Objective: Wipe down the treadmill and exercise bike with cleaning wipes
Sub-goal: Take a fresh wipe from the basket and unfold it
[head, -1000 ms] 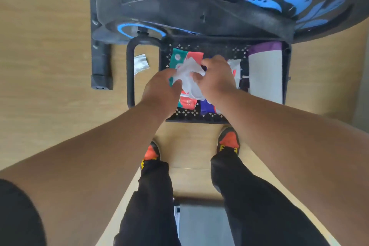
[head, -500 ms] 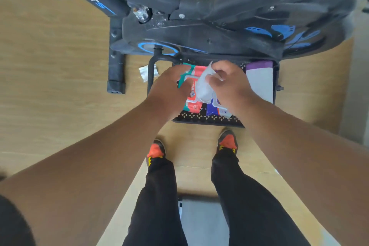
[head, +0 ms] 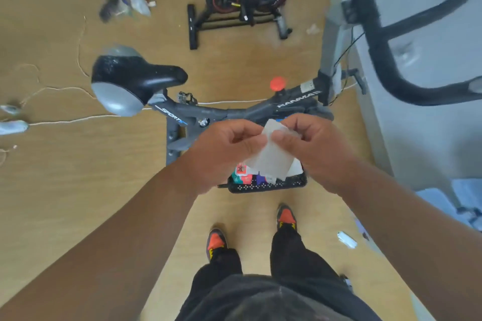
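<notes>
Cleaning wipe (head: 271,161): one, white, thin, translucent, partly unfolded, hanging limp. Pinched at its top edge between left hand (head: 224,151) and right hand (head: 310,146), above black basket (head: 266,186), near side of exercise bike (head: 208,109).

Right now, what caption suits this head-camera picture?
Both hands, left and right, hold a wipe above the basket beside the exercise bike.

Legible text, exercise bike frame (head: 229,112) only. "SPORT" in white lettering on the tube just beyond the left hand (head: 224,148). "HANMA…" in white on the tube beyond the right hand (head: 307,143); last letters blurred. Packet printing below hands unreadable.
</notes>
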